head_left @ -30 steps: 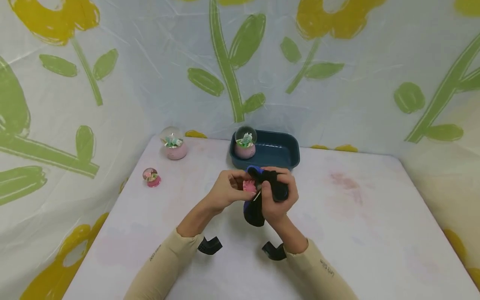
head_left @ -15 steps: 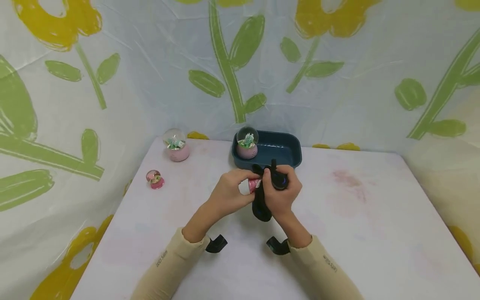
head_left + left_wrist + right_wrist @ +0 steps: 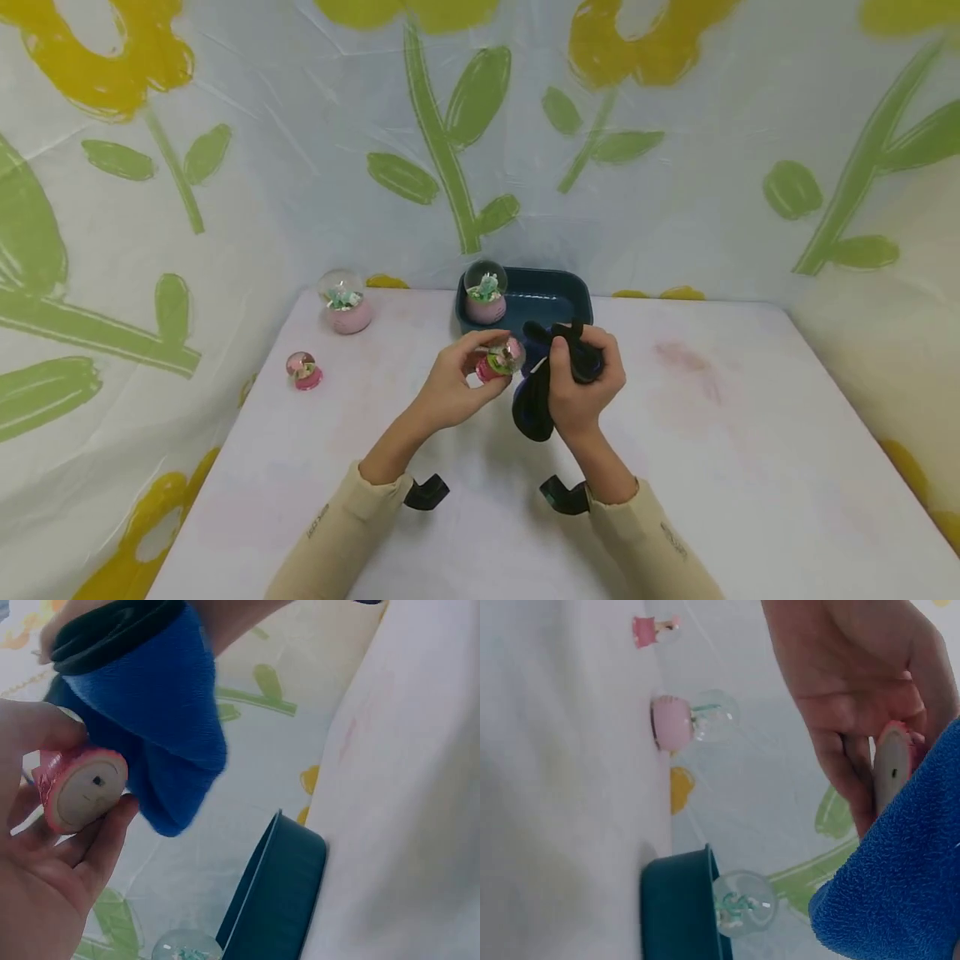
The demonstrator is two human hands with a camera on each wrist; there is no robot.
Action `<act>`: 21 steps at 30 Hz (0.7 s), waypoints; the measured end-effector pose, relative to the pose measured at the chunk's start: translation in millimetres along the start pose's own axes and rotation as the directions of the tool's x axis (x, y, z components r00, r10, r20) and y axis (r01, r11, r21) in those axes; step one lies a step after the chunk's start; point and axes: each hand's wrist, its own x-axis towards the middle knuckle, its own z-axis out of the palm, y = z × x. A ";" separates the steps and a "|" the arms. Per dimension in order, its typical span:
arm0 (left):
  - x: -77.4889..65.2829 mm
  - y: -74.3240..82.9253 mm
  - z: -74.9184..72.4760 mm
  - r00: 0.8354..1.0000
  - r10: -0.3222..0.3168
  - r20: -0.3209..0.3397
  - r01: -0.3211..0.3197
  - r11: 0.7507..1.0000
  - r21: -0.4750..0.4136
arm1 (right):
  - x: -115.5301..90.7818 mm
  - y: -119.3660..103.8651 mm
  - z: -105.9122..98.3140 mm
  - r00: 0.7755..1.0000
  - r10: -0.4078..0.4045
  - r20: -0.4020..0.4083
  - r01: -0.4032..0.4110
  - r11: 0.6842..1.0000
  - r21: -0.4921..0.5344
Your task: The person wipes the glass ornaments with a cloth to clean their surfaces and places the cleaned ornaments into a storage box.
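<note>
Between fingers (image 3: 111, 834), pink-based snow globe (image 3: 502, 358)

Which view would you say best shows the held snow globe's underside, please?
Left wrist: the underside faces that camera, almost whole. The right wrist view shows it aslant, partly behind the blue fabric; the head view shows the globe, underside hidden.

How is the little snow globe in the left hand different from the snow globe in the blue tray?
The held globe is smaller than the tray globe.
The held globe is tipped over in the left hand; the tray globe stands upright in the blue tray.
The held globe has a bright pink base; the tray globe's base is paler.
Both have a clear ball on a pink base.
</note>
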 end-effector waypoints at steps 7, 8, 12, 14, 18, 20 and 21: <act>4.2 36.2 -4.6 0.998 -0.022 -0.052 0.025 0.998 0.066 | -0.1 -16.6 2.3 0.993 0.121 -0.004 -0.121 0.993 -0.002; 4.3 37.6 -4.3 0.998 -0.033 -0.051 0.036 0.998 0.058 | -0.7 -14.8 1.1 0.989 0.151 -0.006 -0.151 0.989 -0.003; 2.7 37.2 -3.6 0.998 -0.050 -0.045 0.046 0.995 -0.084 | -6.0 -5.6 -6.6 0.963 0.269 -0.009 -0.268 0.963 0.014; 1.4 26.0 -3.1 0.998 -0.042 -0.047 0.033 0.985 -0.170 | -8.9 -1.3 -10.3 0.955 0.296 0.002 -0.296 0.954 0.052; 1.7 7.7 -0.8 0.997 -0.064 -0.047 0.048 0.957 -0.285 | -10.8 -0.4 -5.1 0.966 0.250 0.058 -0.257 0.947 0.194; 0.4 4.3 2.6 0.996 -0.083 -0.041 0.068 0.957 -0.281 | -13.2 -2.5 1.8 0.973 0.209 0.096 -0.228 0.934 0.274; -0.6 4.6 4.8 0.994 -0.096 -0.042 0.081 0.960 -0.267 | -15.2 -4.0 5.5 0.976 0.188 0.110 -0.213 0.930 0.300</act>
